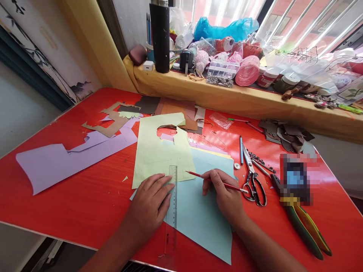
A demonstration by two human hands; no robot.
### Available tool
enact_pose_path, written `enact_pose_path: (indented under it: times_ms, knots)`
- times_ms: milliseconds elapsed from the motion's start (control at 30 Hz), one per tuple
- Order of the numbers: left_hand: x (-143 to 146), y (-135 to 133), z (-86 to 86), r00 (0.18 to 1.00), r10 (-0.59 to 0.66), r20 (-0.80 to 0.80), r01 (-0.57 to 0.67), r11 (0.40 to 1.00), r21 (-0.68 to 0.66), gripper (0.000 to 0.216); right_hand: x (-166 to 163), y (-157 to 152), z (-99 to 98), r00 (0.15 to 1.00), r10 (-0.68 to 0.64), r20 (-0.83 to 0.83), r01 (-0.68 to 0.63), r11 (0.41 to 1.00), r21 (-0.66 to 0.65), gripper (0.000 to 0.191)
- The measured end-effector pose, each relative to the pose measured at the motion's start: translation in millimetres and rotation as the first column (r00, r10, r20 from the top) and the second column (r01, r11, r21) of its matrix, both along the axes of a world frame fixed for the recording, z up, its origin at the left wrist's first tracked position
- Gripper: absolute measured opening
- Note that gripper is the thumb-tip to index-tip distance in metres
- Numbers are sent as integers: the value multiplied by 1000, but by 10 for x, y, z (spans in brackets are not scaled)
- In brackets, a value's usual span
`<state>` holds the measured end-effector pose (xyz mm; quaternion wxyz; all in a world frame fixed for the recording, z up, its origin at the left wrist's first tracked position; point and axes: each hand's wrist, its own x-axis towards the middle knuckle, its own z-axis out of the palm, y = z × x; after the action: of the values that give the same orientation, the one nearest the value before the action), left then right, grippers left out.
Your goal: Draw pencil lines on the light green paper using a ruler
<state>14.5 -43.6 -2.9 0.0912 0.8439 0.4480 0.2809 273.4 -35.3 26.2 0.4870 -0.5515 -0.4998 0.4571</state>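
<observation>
My left hand (151, 202) lies flat with fingers spread, pressing a clear plastic ruler (171, 211) onto a light blue sheet of paper (201, 219). My right hand (225, 192) is closed around a red pencil (195, 174), whose tip points left toward the ruler's edge over the pale green sheet (159, 151). The green sheet has a cut-out hole near its top and overlaps the blue sheet.
Scissors (253, 181) and green-handled pliers (304, 226) lie right of my right hand on the red table (70, 211). A lilac sheet (65, 160) and cardboard scraps (113, 121) lie at left. A cluttered yellow ledge (227, 98) with a black flask (160, 36) runs behind.
</observation>
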Motion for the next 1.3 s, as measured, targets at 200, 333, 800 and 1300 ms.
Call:
enact_pose_path:
  times_ms: [200, 333, 800, 1300]
  knots:
    - [3, -9, -6, 1000, 15, -5, -15, 1000, -7, 32, -2, -10, 7, 1000, -5, -25, 5, 1000, -12, 48]
    - [5, 0, -7, 1000, 20, -8, -20, 1000, 7, 31, -9, -13, 10, 999, -12, -39, 12, 1000, -7, 49]
    - [32, -65, 14, 997, -68, -45, 68, 998, 7, 33, -3, -3, 34, 1000, -20, -8, 20, 1000, 2, 52]
    - [50, -99, -5, 991, -74, -111, 76, 997, 11, 37, 35, 1, 33, 1000, 24, 16, -23, 998, -59, 51]
